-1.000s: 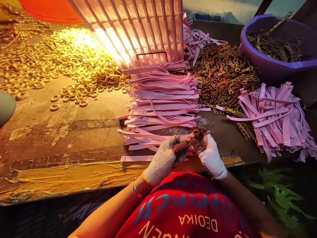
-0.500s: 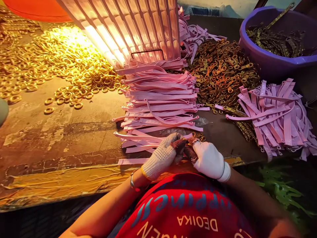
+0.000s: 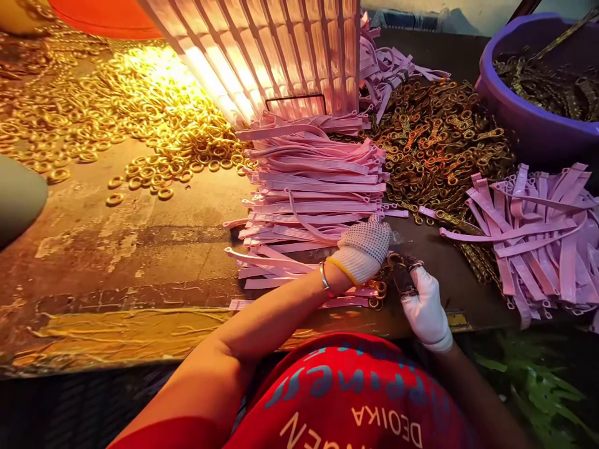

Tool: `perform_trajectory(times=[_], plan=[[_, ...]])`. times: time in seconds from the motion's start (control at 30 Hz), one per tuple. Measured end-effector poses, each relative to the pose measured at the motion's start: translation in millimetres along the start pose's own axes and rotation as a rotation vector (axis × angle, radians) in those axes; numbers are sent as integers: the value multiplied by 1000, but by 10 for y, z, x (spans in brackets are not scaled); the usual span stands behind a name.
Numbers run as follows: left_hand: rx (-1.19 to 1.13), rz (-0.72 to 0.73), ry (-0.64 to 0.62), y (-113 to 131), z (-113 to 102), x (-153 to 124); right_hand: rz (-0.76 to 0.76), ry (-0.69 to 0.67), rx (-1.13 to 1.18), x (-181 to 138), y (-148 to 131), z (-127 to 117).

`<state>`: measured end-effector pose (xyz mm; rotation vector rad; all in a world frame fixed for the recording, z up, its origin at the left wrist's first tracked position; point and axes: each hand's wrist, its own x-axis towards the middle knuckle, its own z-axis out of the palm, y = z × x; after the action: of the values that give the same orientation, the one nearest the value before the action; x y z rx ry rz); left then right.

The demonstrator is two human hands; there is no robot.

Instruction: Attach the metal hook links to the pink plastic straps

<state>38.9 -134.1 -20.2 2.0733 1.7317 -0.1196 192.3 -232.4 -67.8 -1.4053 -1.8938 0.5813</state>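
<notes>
Covering the pink straps (image 3: 318,182) at their right ends, my left hand (image 3: 364,248) hid its grip, I couldn't tell; my right hand (image 3: 423,304) pinched a ring (image 3: 394,257).

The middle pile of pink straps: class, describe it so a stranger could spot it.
Find the ribbed panel. From its foot, the middle pile of pink straps runs toward the person, past the gloved left hand. Unlike the jumbled pink heap at right, its straps lie mostly crosswise, side by side.

head view | from wearer's head | forward, down | near table (image 3: 187,209)
</notes>
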Motion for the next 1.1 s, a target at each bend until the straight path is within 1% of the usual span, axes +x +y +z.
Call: perform_trajectory(times=[0.07,0.1,0.17,0.23,0.3,0.33,0.43,0.5,0.57,0.6,0.63,0.7,0.77,0.8,0.87,0.9,0.93,1.0,1.1], plan=[[-59,33,55,-94,39,-132,8,-18,-5,11,-4,-26],[-131,52,97,-166,67,-227,4,-32,4,28,-30,-40],[-367,76,188,-332,137,-448,-36,-83,48,82,-118,-62],[-654,70,241,-492,209,-678,-104,-166,86,145,-227,-65],[-903,15,224,-613,270,-882,-171,-240,72,196,-325,-42],[-1010,-29,184,-653,291,-968,-200,-262,32,215,-365,-21],[-1274,-164,54,-707,312,-1146,-261,-312,-174,242,-471,63],[-1356,-197,17,-711,291,-1199,-309,-351,-348,246,-543,121],[-1324,-185,4,-709,258,-1213,-371,-352,-524,241,-613,169],[-1256,-159,9,-710,244,-1211,-402,-330,-614,237,-643,188],[-1160,-121,35,-714,235,-1206,-432,-297,-701,232,-668,205],[-933,-17,130,-729,239,-1195,-473,-199,-844,225,-696,229],[-759,100,213,-750,265,-1189,-499,-71,-929,226,-707,241],[-709,150,232,-761,281,-1188,-514,-8,-949,229,-711,244],[-655,228,231,-780,308,-1187,-532,91,-968,238,-725,241],[-645,245,229,-786,317,-1185,-537,111,-973,242,-735,238],[-643,243,231,-790,325,-1182,-536,110,-979,245,-745,233],[-650,198,244,-790,344,-1173,-513,66,-986,246,-760,225],[-634,163,206,-790,399,-1153,-483,-66,-937,240,-749,220]])
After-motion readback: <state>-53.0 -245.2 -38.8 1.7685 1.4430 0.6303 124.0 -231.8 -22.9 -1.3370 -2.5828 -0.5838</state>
